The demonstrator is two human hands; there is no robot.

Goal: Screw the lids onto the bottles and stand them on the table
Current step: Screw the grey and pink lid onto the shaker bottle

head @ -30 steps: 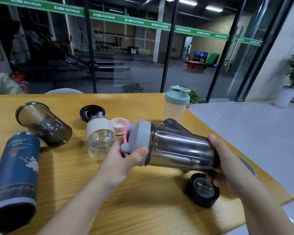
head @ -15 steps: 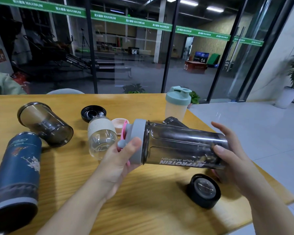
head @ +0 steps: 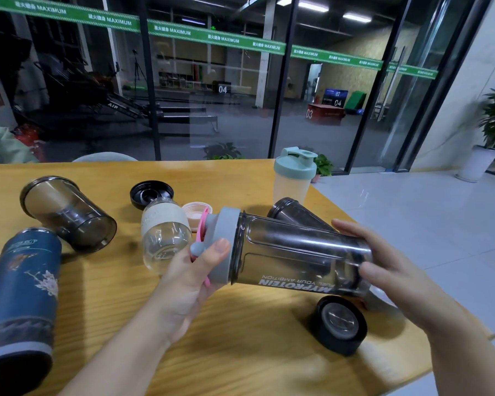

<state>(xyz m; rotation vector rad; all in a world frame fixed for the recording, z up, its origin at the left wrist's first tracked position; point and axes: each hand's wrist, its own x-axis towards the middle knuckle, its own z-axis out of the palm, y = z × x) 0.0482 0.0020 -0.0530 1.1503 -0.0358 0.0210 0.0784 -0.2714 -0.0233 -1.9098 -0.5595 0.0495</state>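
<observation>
A dark see-through shaker bottle (head: pixel 295 258) is held sideways above the wooden table (head: pixel 240 352). Its grey lid (head: pixel 222 247), with a pink loop, points left. My left hand (head: pixel 195 275) grips the lid with the thumb across it. My right hand (head: pixel 389 270) wraps around the bottle's base. On the table lie a lidless clear bottle (head: pixel 163 238), a lidless dark cup (head: pixel 69 212), a blue flask (head: pixel 20 295) and another dark bottle (head: pixel 295 214). Loose lids: black (head: pixel 150 192), pink (head: pixel 196 214), black with a metal centre (head: pixel 339 324).
A pale shaker with a green lid (head: pixel 293 175) stands upright at the table's far right edge. The table's right edge runs diagonally close to my right hand, with white floor beyond. Glass walls stand behind the table.
My right hand shifted its grip around the bottle's base and the bottle turned about its long axis, so the printed lettering now faces me. My left hand stayed on the lid.
</observation>
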